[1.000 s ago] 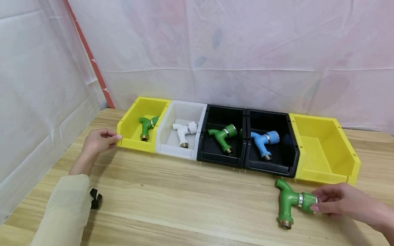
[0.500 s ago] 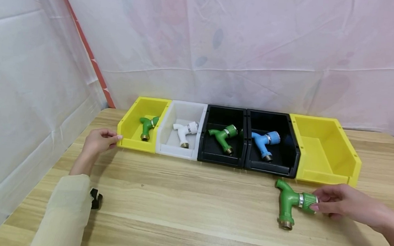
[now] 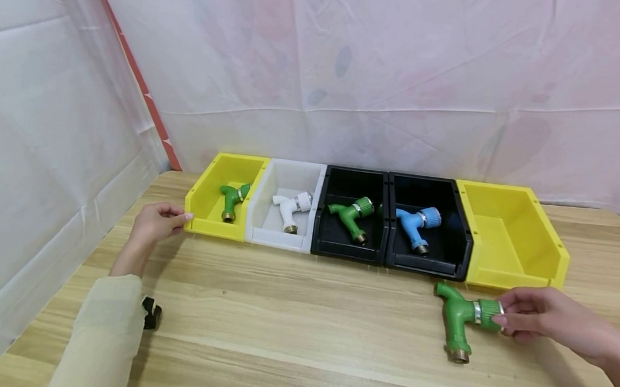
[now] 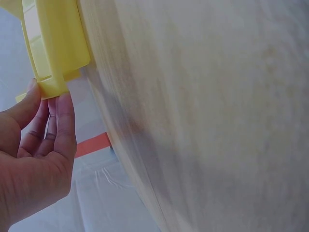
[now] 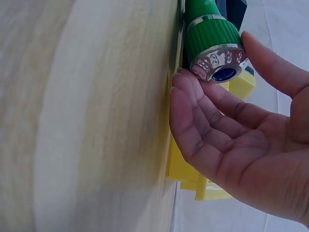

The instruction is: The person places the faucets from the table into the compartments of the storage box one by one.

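My right hand (image 3: 557, 322) pinches the ribbed knob of a green tap (image 3: 458, 320) in front of the right-hand bins. The tap's brass threaded end points toward me; whether it touches the table is unclear. In the right wrist view, thumb and fingertips meet the green knob (image 5: 215, 36) at its silver cap. Far to the left, my left hand (image 3: 157, 224) grips the front corner of a yellow bin (image 3: 214, 227), thumb on one side and fingers on the other. Inside that bin lies a smaller green tap (image 3: 230, 200). The left wrist view also shows this corner grip on the yellow bin (image 4: 53, 87).
Beside the yellow bin stand a white bin (image 3: 276, 237) with a white tap (image 3: 289, 207), a black bin (image 3: 346, 252) with a green tap (image 3: 353, 218), another black bin (image 3: 424, 266) with a blue tap (image 3: 418, 226), and a right-hand yellow bin (image 3: 505, 279). Cloth hangs behind.
The green tap in my right hand has shifted slightly rightward and turned a little, its brass end swinging to the right. My left hand and the bins hold their places.
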Demonstrator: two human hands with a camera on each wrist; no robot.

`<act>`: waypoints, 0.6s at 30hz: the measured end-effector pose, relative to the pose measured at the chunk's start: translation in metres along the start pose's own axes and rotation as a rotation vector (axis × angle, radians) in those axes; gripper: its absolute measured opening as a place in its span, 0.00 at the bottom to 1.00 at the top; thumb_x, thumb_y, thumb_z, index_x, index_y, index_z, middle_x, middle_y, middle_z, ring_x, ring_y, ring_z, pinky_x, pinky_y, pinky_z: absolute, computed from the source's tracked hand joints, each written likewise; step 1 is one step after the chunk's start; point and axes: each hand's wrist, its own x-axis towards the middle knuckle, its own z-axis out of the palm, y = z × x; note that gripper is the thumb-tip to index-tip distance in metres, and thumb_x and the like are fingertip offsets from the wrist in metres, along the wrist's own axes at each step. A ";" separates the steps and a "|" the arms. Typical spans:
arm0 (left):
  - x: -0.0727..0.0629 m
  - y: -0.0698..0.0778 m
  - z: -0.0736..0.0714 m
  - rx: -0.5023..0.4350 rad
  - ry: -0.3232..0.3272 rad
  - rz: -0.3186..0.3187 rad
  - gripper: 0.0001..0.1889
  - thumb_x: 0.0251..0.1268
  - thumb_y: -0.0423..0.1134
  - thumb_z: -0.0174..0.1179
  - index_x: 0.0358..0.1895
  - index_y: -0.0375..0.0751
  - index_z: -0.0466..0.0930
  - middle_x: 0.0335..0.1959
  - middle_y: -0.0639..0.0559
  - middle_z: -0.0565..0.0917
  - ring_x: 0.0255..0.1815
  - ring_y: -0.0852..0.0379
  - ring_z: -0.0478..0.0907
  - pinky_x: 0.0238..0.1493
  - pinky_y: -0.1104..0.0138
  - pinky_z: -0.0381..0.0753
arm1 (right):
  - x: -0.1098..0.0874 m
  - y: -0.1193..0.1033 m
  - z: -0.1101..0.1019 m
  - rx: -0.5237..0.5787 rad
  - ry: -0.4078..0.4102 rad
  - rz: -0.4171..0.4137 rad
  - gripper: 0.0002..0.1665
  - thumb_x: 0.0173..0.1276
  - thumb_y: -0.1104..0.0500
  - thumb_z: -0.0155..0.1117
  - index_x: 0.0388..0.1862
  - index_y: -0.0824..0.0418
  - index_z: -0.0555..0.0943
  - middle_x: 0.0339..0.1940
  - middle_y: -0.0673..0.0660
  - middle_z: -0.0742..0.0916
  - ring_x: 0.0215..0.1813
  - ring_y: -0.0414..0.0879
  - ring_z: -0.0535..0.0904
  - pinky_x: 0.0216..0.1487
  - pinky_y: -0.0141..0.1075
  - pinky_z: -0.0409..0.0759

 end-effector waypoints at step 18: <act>0.002 -0.001 0.000 -0.007 -0.005 -0.006 0.18 0.61 0.40 0.59 0.45 0.28 0.72 0.31 0.51 0.74 0.30 0.63 0.75 0.38 0.70 0.80 | -0.006 -0.003 0.001 -0.110 0.193 0.017 0.17 0.67 0.65 0.55 0.45 0.80 0.70 0.34 0.53 0.81 0.32 0.41 0.79 0.32 0.36 0.80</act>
